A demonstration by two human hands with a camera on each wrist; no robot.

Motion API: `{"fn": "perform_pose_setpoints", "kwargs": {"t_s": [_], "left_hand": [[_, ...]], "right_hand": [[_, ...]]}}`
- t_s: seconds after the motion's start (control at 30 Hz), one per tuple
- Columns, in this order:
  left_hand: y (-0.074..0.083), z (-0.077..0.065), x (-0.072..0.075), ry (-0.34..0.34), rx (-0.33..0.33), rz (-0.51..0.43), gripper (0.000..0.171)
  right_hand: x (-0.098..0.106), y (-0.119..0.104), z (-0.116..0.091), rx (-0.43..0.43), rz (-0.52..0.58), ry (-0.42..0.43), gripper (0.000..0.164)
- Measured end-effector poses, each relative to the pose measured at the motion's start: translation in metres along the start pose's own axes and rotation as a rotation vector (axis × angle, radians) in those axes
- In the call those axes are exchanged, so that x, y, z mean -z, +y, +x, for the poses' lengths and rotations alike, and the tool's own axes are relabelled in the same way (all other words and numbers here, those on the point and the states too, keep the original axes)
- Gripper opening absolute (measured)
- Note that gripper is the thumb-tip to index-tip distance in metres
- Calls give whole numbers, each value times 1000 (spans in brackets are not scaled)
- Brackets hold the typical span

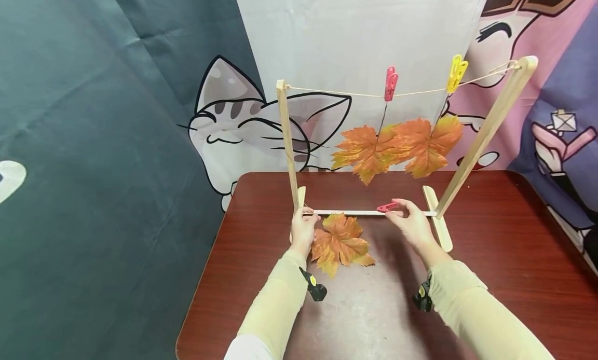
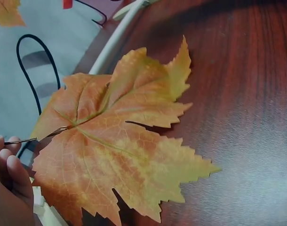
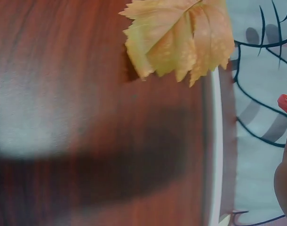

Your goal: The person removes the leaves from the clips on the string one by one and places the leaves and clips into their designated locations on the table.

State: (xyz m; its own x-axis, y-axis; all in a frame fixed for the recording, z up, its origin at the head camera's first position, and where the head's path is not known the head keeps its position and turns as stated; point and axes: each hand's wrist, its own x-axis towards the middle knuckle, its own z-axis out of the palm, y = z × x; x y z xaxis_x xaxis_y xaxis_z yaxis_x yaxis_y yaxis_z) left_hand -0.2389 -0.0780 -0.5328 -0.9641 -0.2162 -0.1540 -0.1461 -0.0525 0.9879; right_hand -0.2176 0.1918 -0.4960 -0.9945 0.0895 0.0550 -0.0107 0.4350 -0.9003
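Note:
My left hand [image 1: 303, 230] pinches the thin dark stem of an orange and yellow artificial maple leaf [image 1: 342, 243], close to the left post of a wooden frame. In the left wrist view the fingertips grip the stem [image 2: 26, 140] and the leaf spreads out over the table. On the other side, my right hand [image 1: 413, 226] holds a red clothespin [image 1: 386, 207] between thumb and fingers, above the frame's white lower bar [image 1: 350, 212]. Only the tip of that clothespin shows in the right wrist view.
Between the left post [image 1: 287, 142] and right post [image 1: 486, 137] runs a string [image 1: 336, 94]. A pink clothespin [image 1: 390, 84] and a yellow clothespin [image 1: 456, 73] hang two maple leaves from it. The frame stands on a brown table [image 1: 252, 235] before a printed cloth backdrop [image 1: 374, 28].

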Motion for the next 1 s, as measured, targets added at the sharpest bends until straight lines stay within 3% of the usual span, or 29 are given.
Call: {"fn": "perform_pose_setpoints", "kwargs": {"t_s": [0.33, 0.73, 1.0], "left_hand": [[-14, 0, 1, 35, 8, -8, 24], [-27, -1, 5, 45, 9, 12, 20], [-34, -2, 8, 61, 30, -48, 20]], "right_hand": [[-2, 22, -12, -48, 45, -1, 48], [-4, 47, -21, -75, -34, 25, 44], [-3, 64, -29, -117, -37, 47, 42]]}}
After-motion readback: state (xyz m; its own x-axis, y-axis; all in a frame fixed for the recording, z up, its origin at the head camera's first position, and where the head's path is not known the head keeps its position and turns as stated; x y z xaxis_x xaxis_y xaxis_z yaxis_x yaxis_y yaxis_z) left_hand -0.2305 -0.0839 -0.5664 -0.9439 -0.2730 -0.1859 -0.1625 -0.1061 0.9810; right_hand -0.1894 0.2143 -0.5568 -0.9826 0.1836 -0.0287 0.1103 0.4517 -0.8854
